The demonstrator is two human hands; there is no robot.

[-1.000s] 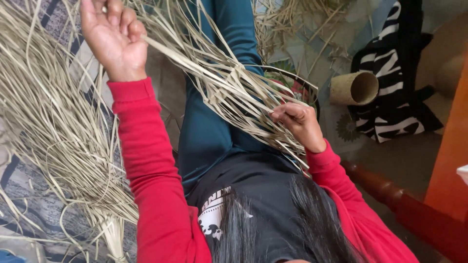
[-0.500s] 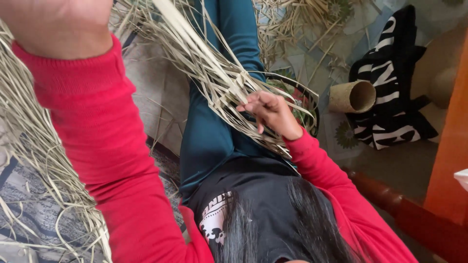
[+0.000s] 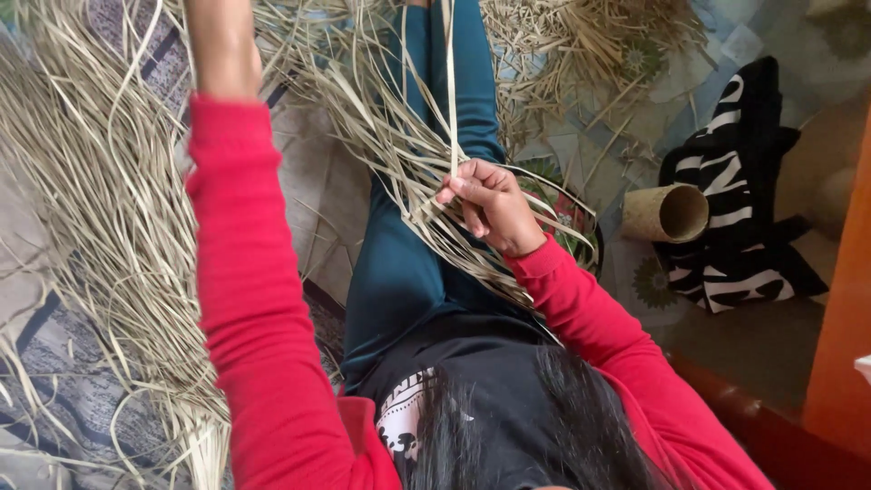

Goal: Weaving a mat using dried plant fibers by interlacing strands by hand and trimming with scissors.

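Head view, right hand [image 3: 490,204] clamped on pale straw strip [image 3: 451,91], left hand out of frame, cardboard tube [image 3: 667,214] right.

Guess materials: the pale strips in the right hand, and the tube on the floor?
Strips: likely dried palm leaf or straw; pale tan, matte, flat, springy curls. The right hand pinches one upright. Tube: probably cardboard or rolled woven fibre; tan, dull, hollow open end.

a tan cardboard tube [image 3: 667,213] is lying on its side, open end facing right, touching a crumpled black and white cloth [image 3: 735,200]. a patterned mat [image 3: 54,381] is covering the floor at left. orange wooden furniture [image 3: 839,345] is standing along the right edge.
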